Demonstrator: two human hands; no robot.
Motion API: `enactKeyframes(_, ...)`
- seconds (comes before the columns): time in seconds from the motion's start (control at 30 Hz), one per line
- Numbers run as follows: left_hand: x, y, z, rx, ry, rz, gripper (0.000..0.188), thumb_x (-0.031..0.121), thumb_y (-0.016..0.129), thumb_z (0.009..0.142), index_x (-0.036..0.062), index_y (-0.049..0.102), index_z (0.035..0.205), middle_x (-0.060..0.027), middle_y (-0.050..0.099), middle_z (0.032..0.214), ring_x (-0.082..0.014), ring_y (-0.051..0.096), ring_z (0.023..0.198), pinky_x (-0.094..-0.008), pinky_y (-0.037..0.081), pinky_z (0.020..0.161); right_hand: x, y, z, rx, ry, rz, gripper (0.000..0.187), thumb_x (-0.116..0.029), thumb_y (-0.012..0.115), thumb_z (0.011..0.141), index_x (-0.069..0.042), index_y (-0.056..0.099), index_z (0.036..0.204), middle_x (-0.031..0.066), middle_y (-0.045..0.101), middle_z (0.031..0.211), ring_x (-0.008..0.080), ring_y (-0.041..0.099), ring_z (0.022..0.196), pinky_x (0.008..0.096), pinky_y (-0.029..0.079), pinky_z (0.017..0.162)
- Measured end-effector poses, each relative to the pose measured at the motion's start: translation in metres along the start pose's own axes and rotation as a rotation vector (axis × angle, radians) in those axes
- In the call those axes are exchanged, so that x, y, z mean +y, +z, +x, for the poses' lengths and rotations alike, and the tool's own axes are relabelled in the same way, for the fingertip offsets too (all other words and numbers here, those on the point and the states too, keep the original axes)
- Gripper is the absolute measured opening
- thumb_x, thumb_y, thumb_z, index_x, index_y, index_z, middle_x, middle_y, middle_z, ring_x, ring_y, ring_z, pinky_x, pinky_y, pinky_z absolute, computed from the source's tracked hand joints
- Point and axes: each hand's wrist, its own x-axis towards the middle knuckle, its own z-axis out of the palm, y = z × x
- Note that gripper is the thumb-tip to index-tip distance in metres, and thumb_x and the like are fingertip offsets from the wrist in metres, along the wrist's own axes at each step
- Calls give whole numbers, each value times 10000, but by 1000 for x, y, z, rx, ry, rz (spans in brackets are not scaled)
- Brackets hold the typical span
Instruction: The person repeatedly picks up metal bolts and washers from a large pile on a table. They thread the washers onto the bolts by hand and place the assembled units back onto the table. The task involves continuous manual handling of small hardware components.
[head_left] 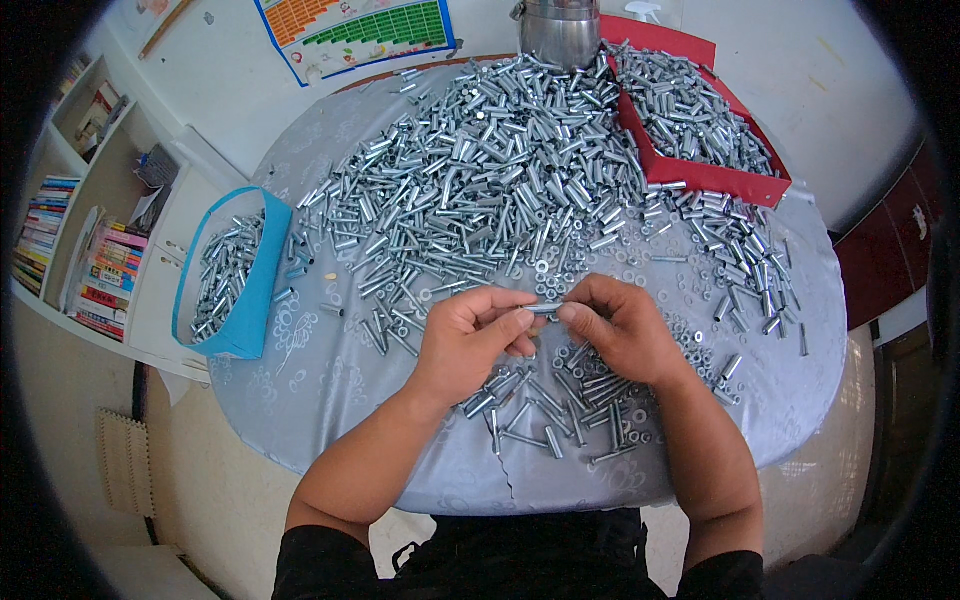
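Between my two hands is a small silver bolt point(544, 309), lying crosswise; it seems to have a sleeve round it. My left hand point(462, 335) pinches its left end with thumb and fingers. At the other end, my right hand point(628, 327) grips it the same way, fingertips curled. Loose washers point(543, 268) lie just beyond my fingers. Below my hands, bolts and sleeves point(545, 405) are scattered near the table's front edge. A large heap of metal sleeves and bolts point(480, 170) spreads over the far half of the table.
A blue fabric box point(262, 280) of metal parts stands at the left. At the back right is a red box point(700, 177) full of sleeves, beside a steel canister point(560, 38). A grey patterned cloth point(345, 420) covers the round table. Bookshelves point(110, 200) stand beyond it, left.
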Motion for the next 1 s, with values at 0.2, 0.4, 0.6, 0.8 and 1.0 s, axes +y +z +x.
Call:
enactKeyframes(0.2,0,0,0,-5,4,-47,199,43,598,921,-22,635,1105,-131,705,916,-133,666,707,-254,554,644,-4,3,0,41,-23,14,221,-199,618,937,9,619,862,52,575,647,119,535,586,287,436,542)
enactKeyframes(0.4,-2,-2,1,-17,16,-111,192,27,600,909,-27,629,1090,-133,703,901,-137,661,698,-262,555,645,-4,-1,-1,0,-11,-67,221,-197,607,943,8,615,862,54,574,636,123,534,576,295,438,536)
enactKeyframes(0.6,0,-1,1,-34,39,-117,195,19,592,910,-30,624,1096,-138,698,904,-136,659,708,-259,553,649,-4,5,-1,93,-112,-64,238,-209,611,941,10,615,847,62,584,642,125,540,586,297,439,547)
enactKeyframes(0.8,-2,0,1,-22,35,-110,190,22,591,907,-20,627,1089,-133,703,890,-134,656,689,-261,551,643,-4,0,-2,39,-83,-65,256,-228,628,933,15,619,851,77,605,671,125,558,616,300,448,570)
enactKeyframes(1.0,0,0,0,-21,32,-112,188,23,595,909,-22,624,1089,-135,702,900,-130,655,695,-256,549,642,-5,1,-2,59,10,-32,228,-209,632,927,5,620,848,71,601,659,123,559,614,298,447,565)
